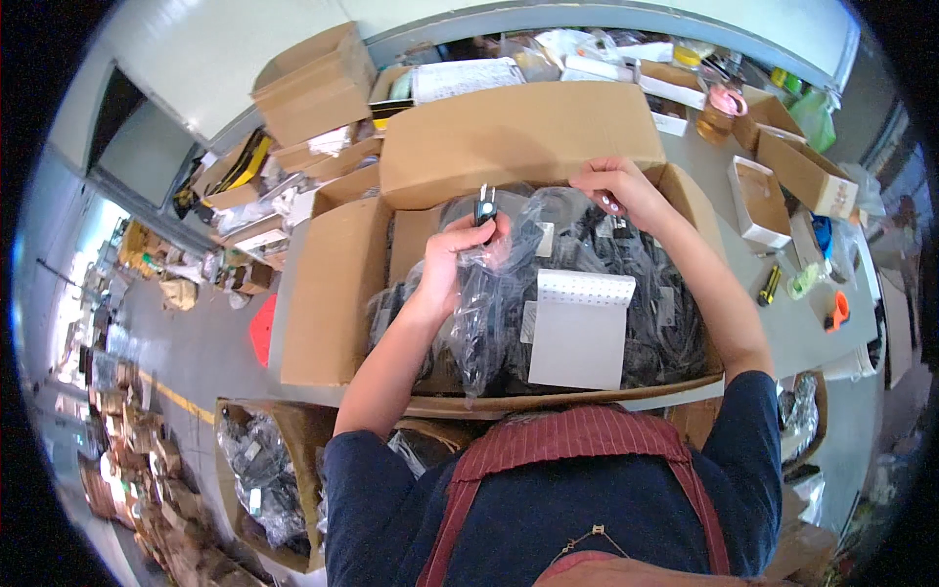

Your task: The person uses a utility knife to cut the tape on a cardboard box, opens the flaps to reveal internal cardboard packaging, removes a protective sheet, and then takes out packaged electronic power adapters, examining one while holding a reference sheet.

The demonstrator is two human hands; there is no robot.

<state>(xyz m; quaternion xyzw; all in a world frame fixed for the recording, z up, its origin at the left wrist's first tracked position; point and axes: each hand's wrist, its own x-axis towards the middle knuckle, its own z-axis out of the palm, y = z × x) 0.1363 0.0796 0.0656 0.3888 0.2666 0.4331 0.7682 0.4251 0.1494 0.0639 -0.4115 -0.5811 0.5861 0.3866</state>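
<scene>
My left hand [458,252] is closed around a black power plug [485,209], its metal prongs pointing up and away from me. Clear plastic bag [479,313] hangs below that hand, with dark cable inside. To the right, my right hand [624,194] is raised with bent fingers pressed together near the far wall of the box; what they pinch is too small to tell. Both hands are over an open cardboard box [333,293] filled with bagged black cables [660,333]. On top of the bags rests a white sheet [577,338] with a curled, dotted upper edge.
Small open cartons [758,201], a pink-lidded jug [721,112], a yellow-black cutter [770,286] and an orange tape ring [837,311] are on the table at right. Papers [468,78] lie behind the box. Another carton of bagged cables [264,479] stands low at left.
</scene>
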